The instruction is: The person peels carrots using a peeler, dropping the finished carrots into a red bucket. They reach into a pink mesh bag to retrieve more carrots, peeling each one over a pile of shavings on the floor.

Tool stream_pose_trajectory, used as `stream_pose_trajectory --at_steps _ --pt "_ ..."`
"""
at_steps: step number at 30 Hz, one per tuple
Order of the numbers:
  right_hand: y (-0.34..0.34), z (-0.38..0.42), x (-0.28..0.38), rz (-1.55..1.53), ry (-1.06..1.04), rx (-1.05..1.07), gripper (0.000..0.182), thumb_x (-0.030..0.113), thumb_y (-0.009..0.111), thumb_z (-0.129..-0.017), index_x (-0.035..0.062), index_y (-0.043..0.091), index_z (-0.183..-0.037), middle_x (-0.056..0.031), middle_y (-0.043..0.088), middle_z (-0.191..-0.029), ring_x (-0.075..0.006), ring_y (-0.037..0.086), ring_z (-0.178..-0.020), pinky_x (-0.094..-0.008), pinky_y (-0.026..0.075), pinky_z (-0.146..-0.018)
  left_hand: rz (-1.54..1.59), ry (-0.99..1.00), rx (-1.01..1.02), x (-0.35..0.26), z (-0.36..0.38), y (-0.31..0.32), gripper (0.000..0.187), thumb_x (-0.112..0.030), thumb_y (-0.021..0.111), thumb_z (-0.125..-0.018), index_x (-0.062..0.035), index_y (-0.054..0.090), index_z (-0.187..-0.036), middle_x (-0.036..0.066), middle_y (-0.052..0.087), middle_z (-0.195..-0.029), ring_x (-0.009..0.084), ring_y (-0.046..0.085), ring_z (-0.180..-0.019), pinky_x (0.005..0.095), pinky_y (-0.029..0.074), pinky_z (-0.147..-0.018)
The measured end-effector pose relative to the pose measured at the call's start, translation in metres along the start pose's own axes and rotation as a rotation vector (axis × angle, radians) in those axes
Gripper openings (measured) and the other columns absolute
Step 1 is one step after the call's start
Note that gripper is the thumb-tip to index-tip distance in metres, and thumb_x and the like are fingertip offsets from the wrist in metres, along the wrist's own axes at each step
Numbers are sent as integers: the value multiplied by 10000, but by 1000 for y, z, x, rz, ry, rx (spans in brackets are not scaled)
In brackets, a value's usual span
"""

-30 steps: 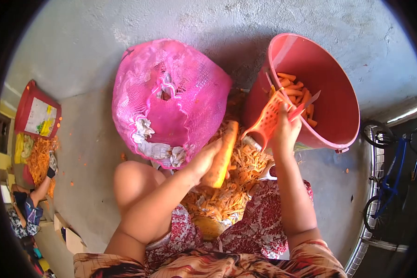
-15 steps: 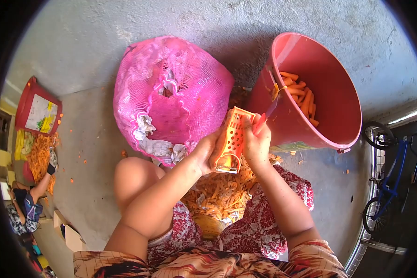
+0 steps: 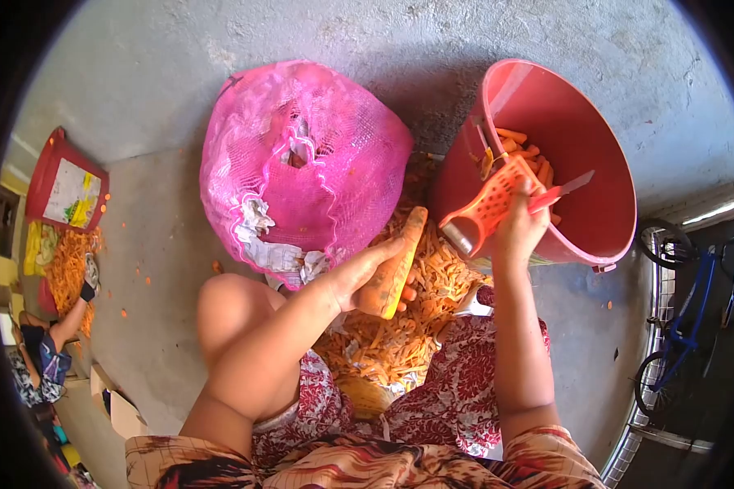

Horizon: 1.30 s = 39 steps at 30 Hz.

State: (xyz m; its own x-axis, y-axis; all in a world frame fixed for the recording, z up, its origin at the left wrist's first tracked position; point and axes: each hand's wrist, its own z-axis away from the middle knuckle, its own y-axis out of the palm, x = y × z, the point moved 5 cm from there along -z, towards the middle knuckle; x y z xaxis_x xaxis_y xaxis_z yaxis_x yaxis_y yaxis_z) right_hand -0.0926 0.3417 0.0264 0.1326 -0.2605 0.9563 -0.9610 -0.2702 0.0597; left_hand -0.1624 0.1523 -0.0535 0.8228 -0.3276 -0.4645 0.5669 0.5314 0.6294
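Note:
My left hand (image 3: 367,275) is closed around a thick carrot (image 3: 401,265), which points up and away from me. A bright strip runs along the carrot's right side, while the rest looks darker and dirty. Apart from it, at the near rim of the red bucket, my right hand (image 3: 518,232) grips an orange vegetable peeler (image 3: 489,202) with holes in its body and a metal blade at its lower end. The same hand also holds a red-handled knife (image 3: 575,183), blade pointing right over the bucket. Orange peelings (image 3: 391,346) lie heaped between my legs.
The large red bucket (image 3: 497,138) stands at the right with several peeled carrots (image 3: 538,159) inside. A pink mesh sack (image 3: 359,155) sits at the left by the wall. Far left are another person (image 3: 53,350), more peelings (image 3: 69,265) and another bucket (image 3: 45,179). A blue bicycle (image 3: 689,326) stands far right.
My right hand has moved right with the peeler and knife, away from the carrot to the bucket's rim. The carrot in my left hand is now uncovered and tilted more upright.

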Motion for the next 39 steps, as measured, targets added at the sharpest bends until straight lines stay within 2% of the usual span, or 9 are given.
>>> stream_pose_trajectory --at_steps 4,6,16,21,25,29,32,37,39 --pt "29 38 -9 68 17 326 166 199 510 -829 69 490 -729 63 427 -597 -22 353 -514 -176 295 -470 185 90 282 -5 -11 1 452 -436 325 -857 -60 412 -1091 123 539 -870 253 579 -686 379 504 -551" --pt "39 53 6 81 51 407 236 170 513 -834 48 412 -658 27 395 -598 -61 357 -574 -226 329 -510 231 120 245 -8 -16 1 406 -373 303 -876 -48 437 -1079 106 558 -878 216 589 -707 361 507 -582" --pt "44 67 -2 90 104 484 160 133 505 -830 13 465 -731 -15 469 -610 -69 418 -574 -233 376 -522 355 159 214 -5 -22 4 307 -269 371 -869 -33 474 -1035 91 582 -900 194 593 -773 356 501 -671" --pt "45 67 -6 117 131 423 127 101 504 -819 6 477 -739 -37 465 -580 -85 431 -563 -250 386 -522 380 146 85 -3 -20 6 328 -304 373 -866 -39 476 -1028 89 581 -881 186 592 -753 354 506 -639" --pt "29 42 -35 338 48 269 136 100 485 -827 -7 487 -743 -44 474 -578 -109 420 -554 -258 384 -532 130 100 276 0 -21 -1 392 -380 371 -860 -42 473 -1030 98 571 -844 191 580 -712 329 493 -597" --pt "8 -1 -12 349 -219 -16 222 190 490 -844 8 492 -717 15 428 -567 -65 357 -510 -235 328 -475 254 14 39 24 -15 8 407 -386 363 -860 -41 435 -1064 116 559 -834 223 571 -696 341 487 -590" --pt "6 2 -2 215 -81 19 215 195 471 -853 19 500 -731 25 438 -578 -48 363 -509 -211 318 -465 33 118 117 8 -11 -1 365 -356 366 -860 -48 420 -1047 122 554 -839 234 576 -710 362 491 -597" --pt "7 0 -17 -50 122 74 208 196 491 -842 51 482 -695 44 438 -574 -32 364 -492 -184 303 -453 133 162 -46 2 -15 -9 354 -366 389 -850 -61 421 -1027 104 551 -804 227 580 -706 353 488 -570" --pt "15 8 -21 43 120 197 230 220 504 -838 65 469 -672 61 405 -562 -32 344 -503 -197 292 -453 118 149 64 -1 -18 -7 354 -357 388 -852 -57 430 -1035 101 555 -825 217 580 -718 342 490 -586"
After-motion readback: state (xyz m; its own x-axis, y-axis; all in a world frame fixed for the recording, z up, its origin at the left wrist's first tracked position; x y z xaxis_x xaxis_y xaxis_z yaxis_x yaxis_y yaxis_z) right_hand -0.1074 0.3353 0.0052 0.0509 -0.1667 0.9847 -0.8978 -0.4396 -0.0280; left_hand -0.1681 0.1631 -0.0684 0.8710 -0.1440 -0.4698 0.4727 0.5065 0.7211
